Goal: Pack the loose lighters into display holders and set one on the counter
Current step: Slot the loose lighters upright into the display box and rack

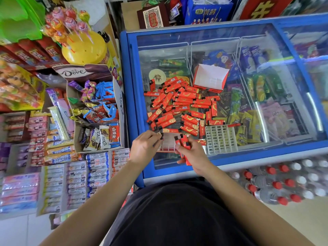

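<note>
Head view: the left hand pinches one lighter above a holder on the freezer lid. The right hand grips several lighters. Loose lighters lie piled just behind.

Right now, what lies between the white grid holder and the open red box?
Head view: loose lighters, scattered on the freezer lid, fill the stretch between white grid holder and open red box.

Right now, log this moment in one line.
left hand: pinches lighter at holder | right hand: grips lighter bunch | pile: on freezer | spare holder: empty
</note>
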### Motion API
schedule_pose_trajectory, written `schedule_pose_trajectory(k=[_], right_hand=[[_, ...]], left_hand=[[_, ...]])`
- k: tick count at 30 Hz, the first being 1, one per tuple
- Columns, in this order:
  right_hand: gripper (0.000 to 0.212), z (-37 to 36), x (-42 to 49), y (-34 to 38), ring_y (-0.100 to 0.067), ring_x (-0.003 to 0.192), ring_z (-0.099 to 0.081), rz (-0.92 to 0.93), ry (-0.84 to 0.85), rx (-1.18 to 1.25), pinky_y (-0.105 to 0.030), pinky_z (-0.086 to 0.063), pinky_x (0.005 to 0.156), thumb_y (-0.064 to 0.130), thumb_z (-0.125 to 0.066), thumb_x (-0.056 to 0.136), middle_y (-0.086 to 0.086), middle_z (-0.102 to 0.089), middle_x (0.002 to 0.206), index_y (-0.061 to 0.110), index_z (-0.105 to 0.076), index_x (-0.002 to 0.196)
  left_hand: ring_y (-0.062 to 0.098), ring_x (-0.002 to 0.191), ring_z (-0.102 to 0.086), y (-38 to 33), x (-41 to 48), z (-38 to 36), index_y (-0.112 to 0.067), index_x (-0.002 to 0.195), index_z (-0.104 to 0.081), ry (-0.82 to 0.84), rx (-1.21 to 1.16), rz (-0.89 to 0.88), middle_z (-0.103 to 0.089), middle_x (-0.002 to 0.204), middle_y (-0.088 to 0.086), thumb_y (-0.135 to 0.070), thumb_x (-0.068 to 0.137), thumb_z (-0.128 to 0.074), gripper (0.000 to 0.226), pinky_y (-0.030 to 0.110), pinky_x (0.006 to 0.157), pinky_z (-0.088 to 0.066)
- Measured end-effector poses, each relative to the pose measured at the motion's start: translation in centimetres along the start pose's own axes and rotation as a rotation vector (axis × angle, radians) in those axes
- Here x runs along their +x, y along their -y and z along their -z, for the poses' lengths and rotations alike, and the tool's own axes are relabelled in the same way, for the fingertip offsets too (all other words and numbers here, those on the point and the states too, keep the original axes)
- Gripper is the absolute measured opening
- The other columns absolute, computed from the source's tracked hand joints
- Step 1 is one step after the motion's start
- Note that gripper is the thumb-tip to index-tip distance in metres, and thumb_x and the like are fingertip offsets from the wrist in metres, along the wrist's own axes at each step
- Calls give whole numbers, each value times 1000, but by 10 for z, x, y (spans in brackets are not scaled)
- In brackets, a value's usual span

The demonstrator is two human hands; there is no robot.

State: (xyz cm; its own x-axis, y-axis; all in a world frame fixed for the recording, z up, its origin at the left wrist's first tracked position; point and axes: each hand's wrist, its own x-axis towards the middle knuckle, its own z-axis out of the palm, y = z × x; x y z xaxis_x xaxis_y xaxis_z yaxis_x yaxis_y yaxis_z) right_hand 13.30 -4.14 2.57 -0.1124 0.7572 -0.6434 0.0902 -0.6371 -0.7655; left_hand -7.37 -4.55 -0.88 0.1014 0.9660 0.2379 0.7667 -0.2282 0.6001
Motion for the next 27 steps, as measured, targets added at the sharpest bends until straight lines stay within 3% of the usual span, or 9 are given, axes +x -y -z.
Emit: schedule_pose_trajectory(k=[5, 10, 12, 15, 17, 20, 24, 27], right_hand=[[13, -1, 0, 1, -22, 92, -73, 1, -11, -2, -32, -60, 56, 13, -70, 94, -12, -70, 95, 20, -65, 104], [12, -1, 3, -1, -37, 94, -71, 27, -35, -7, -39, -63, 63, 12, -69, 94, -20, -71, 101, 17, -67, 105], [12, 0, 4, -3, -36, 90, -72, 39, -42, -6, -44, -63, 67, 10, -69, 94, -19, -71, 100, 13, -67, 106], [14, 1, 5, -3, -28, 80, -74, 25, -34, 4, -49, -63, 74, 5, -67, 95, -16, -71, 98, 10, -66, 107], [17, 2, 6, -2, -23, 79, -73, 15, -32, 21, -47, -63, 76, 0, -64, 94, -11, -72, 97, 12, -66, 107], [19, 3, 7, -3, -23, 84, -74, 15, -45, 35, -42, -63, 76, 0, -65, 94, -9, -72, 99, 15, -66, 107], [21, 7, 11, -5, -24, 89, -75, 28, -77, 4, -33, -62, 71, 3, -68, 93, -12, -72, 107, 12, -65, 112], [17, 7, 12, -4, -29, 83, -75, 47, -95, -28, -32, -62, 67, 4, -70, 92, -13, -74, 103, 16, -67, 104]], left_hand=[[23, 68, -68, 4, 5, 3, -7, 90, -80, 35, 25, -8, -70, 84, 5, -5, 78, -86, 13, 38, 54, -59], [22, 74, -68, 4, 13, 3, -9, 91, -81, 23, 37, -41, -70, 85, 3, -6, 79, -85, 12, 38, 55, -58], [22, 79, -67, 3, 13, 0, -9, 94, -80, 26, 18, -46, -69, 91, 3, -8, 83, -82, 11, 38, 60, -59], [18, 92, -70, 7, 8, -3, -10, 102, -76, 61, -80, 36, -69, 117, 5, -12, 88, -78, 14, 33, 73, -60], [15, 93, -72, 9, 6, -2, -12, 107, -73, 97, -175, 129, -70, 122, 2, -14, 90, -77, 18, 34, 81, -62], [12, 94, -72, 12, 7, 1, -10, 107, -72, 143, -276, 235, -71, 111, -6, -12, 88, -79, 20, 34, 87, -61], [15, 93, -71, 13, 2, 4, -9, 98, -71, 195, -311, 205, -71, 104, -1, -7, 84, -82, 18, 36, 81, -63], [13, 91, -70, 11, -7, -2, -15, 103, -70, 185, -287, 235, -69, 104, -3, -11, 85, -81, 21, 36, 79, -63]])
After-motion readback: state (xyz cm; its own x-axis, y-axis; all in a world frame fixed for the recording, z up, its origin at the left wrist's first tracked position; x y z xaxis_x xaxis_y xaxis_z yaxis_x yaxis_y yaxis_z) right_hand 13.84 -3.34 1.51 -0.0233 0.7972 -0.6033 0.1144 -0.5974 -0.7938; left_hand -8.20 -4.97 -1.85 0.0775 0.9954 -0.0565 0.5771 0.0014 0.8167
